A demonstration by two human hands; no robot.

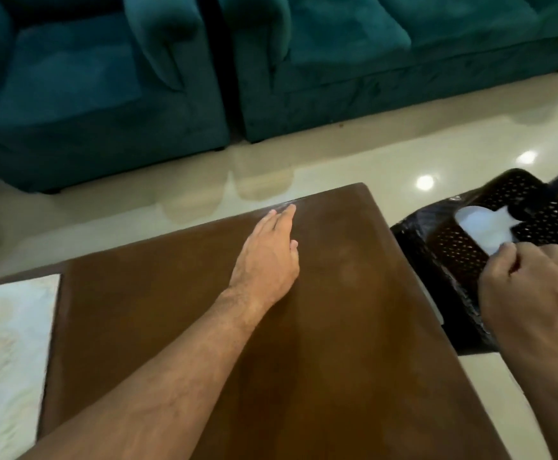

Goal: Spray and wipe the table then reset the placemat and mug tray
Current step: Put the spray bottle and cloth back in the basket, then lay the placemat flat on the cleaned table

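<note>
Table bare and brown; placemat lay at its left edge. Your left hand rested flat on the table, fingers extended, released. Off the table's right edge, your right hand clenched a white bottle over a black basket.

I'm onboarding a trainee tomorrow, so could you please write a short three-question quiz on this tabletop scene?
1. True or false: the left hand lies flat, fingers stretched out, on the brown table.
2. Which object does the right hand hold? A) a mug B) the black perforated tray C) a spray bottle
3. Fill in: the pale patterned placemat lies at the table's ____ edge.

Key: 1 true. 2 B; the tray is off the table's right side, tilted, with something white showing against it, too blurred to name. 3 left.
</note>
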